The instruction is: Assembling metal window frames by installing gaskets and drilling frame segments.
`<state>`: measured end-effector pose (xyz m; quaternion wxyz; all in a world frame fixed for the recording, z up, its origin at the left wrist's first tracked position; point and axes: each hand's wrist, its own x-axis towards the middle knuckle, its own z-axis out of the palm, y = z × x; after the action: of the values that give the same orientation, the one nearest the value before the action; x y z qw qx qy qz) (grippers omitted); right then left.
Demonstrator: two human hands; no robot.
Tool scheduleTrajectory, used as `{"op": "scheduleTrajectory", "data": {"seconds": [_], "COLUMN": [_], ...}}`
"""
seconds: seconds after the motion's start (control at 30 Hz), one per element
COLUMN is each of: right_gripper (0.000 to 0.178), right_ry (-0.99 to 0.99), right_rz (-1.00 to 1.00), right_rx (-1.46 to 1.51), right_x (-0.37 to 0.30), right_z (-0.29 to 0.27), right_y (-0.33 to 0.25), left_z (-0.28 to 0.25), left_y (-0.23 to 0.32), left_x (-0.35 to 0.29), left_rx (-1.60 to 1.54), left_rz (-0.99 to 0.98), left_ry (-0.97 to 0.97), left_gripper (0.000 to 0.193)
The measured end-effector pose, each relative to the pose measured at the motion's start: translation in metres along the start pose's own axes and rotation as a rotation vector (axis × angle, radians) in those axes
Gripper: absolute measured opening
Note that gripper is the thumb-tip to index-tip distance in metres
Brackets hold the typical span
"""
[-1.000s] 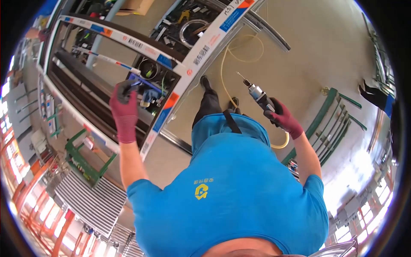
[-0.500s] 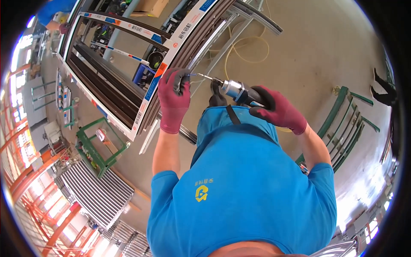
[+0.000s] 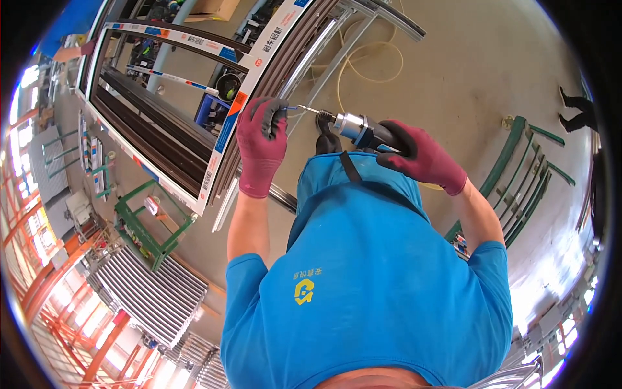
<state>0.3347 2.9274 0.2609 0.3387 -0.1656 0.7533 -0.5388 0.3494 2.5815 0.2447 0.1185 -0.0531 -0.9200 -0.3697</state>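
My right hand (image 3: 424, 157), in a dark red glove with dark fingers, is wrapped round the grip of a power drill (image 3: 359, 128). A long thin bit (image 3: 310, 109) sticks out of the drill's chuck and points left. Its tip is close to the fingertips of my left hand (image 3: 262, 139), gloved the same way. Those fingers are pinched on a small thin bluish piece (image 3: 290, 107), too small to name. Beside my left hand stands a large brown window or door frame (image 3: 210, 172), edged with white, blue and orange protective tape.
A blue bin (image 3: 208, 113) stands behind the frame bars. A pale hose (image 3: 382, 79) is coiled on the floor. Green racks stand at the right (image 3: 512, 162) and left (image 3: 155, 249). Another person's arm (image 3: 68, 53) is at the far upper left; another's dark shoes (image 3: 570, 110) show at the right.
The drill and both hands have risen slightly in the picture, and the view has shifted a little. The bit still points at my left fingertips, with both grips unchanged.
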Motion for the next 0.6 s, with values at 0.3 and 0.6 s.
{"op": "scheduleTrajectory", "data": {"seconds": [0.3, 0.6], "right_gripper": [0.055, 0.056], "right_ry": [0.025, 0.048], "right_rz": [-0.011, -0.01], "right_rx": [-0.053, -0.12], "right_x": [0.008, 0.009], "right_z": [0.005, 0.014], "right_y": [0.006, 0.014], "left_z": [0.0, -0.004], "left_y": [-0.011, -0.023], "left_x": [0.001, 0.0], "left_rx": [0.069, 0.109], "left_rz": [-0.015, -0.021], "left_ry": [-0.031, -0.096], "left_gripper": [0.026, 0.029]}}
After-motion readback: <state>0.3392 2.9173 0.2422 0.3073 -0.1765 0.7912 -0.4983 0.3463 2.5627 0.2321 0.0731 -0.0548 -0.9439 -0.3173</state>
